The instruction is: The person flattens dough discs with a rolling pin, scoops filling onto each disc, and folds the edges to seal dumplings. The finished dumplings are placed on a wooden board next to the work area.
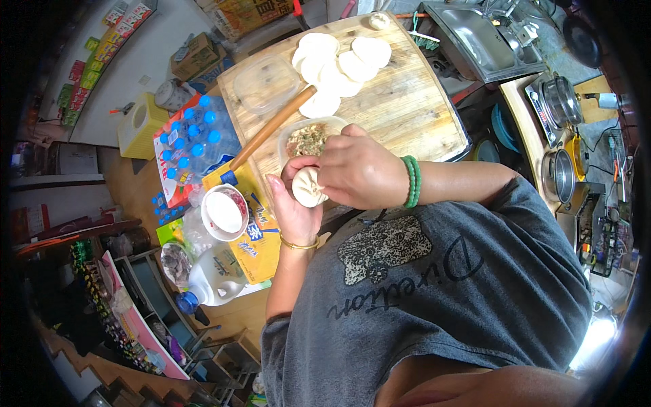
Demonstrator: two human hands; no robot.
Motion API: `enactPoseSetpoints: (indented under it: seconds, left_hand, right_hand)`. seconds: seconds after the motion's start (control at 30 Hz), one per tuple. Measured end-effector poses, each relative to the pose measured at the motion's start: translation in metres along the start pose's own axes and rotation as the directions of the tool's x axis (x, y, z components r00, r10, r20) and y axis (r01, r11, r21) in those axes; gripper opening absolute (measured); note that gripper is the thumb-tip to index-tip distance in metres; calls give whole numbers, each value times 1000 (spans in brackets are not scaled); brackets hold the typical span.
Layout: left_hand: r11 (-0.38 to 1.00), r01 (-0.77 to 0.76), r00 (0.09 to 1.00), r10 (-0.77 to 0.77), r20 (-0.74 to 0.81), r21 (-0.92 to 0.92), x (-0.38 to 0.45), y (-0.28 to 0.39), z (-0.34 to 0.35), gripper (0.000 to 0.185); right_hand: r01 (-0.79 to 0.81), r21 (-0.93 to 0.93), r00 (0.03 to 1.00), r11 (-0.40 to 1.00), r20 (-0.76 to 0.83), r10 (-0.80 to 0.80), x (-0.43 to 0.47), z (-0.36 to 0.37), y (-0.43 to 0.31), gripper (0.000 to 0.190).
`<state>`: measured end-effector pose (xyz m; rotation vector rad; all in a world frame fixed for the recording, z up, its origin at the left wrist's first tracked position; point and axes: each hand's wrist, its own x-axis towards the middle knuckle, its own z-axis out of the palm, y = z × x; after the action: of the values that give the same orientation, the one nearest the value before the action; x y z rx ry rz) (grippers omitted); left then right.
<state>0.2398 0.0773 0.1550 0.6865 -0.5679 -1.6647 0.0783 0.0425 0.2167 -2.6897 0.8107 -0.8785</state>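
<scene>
A pleated dough bun rests in my left hand, whose fingers curl round it from beneath and behind. My right hand pinches the gathered folds at the bun's side. Just beyond both hands is a plastic container of chopped filling, partly hidden by my right hand. Flat round dough wrappers lie overlapping on the wooden board. One shaped bun sits at the board's far edge. A wooden rolling pin lies slantwise, its near end past the board's left edge.
A clear plastic lid or container is on the board's left part. Left of the board are a white bowl, a large plastic jug and packed bottles. At right stand a metal sink and pots.
</scene>
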Motion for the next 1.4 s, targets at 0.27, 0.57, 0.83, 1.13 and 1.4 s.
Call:
enactPoseSetpoints:
  seconds: [0.27, 0.57, 0.83, 1.13, 1.4]
  left_hand:
    - [969, 226, 970, -234, -73, -99, -1, 4, -18, 73]
    - [955, 280, 954, -288, -82, -94, -6, 15, -4, 76]
    - [977, 171, 968, -144, 206, -125, -10, 30, 5, 91]
    - [824, 400, 906, -288, 311, -402, 11, -22, -8, 41]
    - [855, 429, 902, -393, 176, -291, 29, -58, 38, 47]
  right_hand:
    - [-10, -89, 1000, 996, 9, 11, 6, -3, -8, 19]
    - [76, -174, 983, 982, 179, -44, 14, -5, -17, 20]
    - [53, -1, 988, 999, -147, -53, 11, -20, -27, 19]
    - [-73, -77, 997, 994, -39, 70, -19, -16, -2, 21]
    - [-57, -19, 990, 998, 128, 59, -46, -54, 42, 21]
